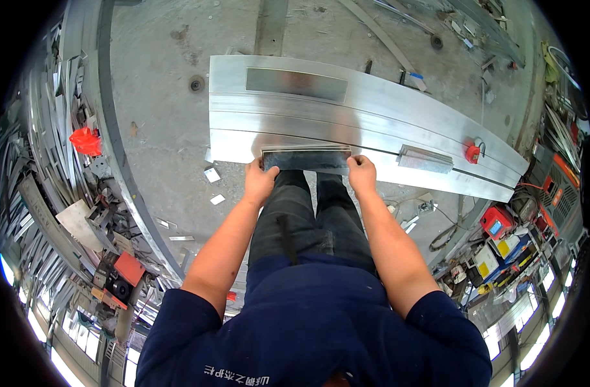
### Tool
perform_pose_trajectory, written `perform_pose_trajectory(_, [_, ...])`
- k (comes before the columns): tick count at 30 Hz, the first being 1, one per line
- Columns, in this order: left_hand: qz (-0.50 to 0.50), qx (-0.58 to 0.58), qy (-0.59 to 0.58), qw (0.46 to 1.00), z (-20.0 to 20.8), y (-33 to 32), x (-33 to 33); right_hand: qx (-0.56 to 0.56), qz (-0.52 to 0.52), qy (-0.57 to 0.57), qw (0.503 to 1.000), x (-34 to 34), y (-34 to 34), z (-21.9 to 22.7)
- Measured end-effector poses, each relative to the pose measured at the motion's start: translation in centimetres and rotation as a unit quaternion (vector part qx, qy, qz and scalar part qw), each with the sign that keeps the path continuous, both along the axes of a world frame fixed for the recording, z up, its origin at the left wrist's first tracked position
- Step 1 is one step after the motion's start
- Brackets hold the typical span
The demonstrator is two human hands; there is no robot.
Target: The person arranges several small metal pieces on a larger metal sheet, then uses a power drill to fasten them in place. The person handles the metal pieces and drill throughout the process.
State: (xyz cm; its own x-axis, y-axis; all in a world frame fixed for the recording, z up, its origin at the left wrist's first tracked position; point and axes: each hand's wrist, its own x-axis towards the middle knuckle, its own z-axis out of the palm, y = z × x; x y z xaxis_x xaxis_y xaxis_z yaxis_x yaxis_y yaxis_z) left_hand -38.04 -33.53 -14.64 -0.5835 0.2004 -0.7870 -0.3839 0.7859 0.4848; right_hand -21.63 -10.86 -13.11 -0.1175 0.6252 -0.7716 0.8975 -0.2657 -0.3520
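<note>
Between my hands is a short stack of rectangular metal plates (308,159), at the near edge of a silvery metal-topped bench (235,116). My left hand (259,180) grips the stack's left end, thumb on the near side. The right end is pinched by my right hand (362,174). Both hands are closed on it. Farther back on the bench lies a flat rectangular plate (295,84). To the right rests a small pile of narrow metal pieces (426,159). Near the bench's right end sits a small round red object with a cord or strap (473,153).
Long metal strips (56,116) crowd the left side, behind a steel beam (117,155). A red bag (86,141) lies among them. On the right stand an orange-and-grey machine (558,190) and a red box with a display (497,222). White scraps (211,175) litter the floor.
</note>
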Motion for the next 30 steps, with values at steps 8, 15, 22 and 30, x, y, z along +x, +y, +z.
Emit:
perform_pose_trajectory(8, [-0.010, -0.018, 0.024, 1.000, 0.1, 0.0, -0.7, 0.048, -0.034, 0.013, 0.998, 0.9, -1.5, -2.1])
perform_pose_trajectory(15, [0.023, 0.008, -0.006, 1.000, 1.2, 0.5, -1.3, 0.017, -0.042, 0.029, 0.999, 1.2, -1.5, -1.8])
perform_pose_trajectory(22, [-0.015, -0.023, -0.057, 0.998, 4.2, 1.0, -3.2, 0.063, 0.008, -0.038, 0.997, 2.3, -3.2, -2.1])
perform_pose_trajectory(30, [-0.076, -0.042, -0.011, 0.996, 3.4, -2.0, -4.6, -0.007, -0.016, 0.046, 0.999, 1.8, -3.1, 0.1])
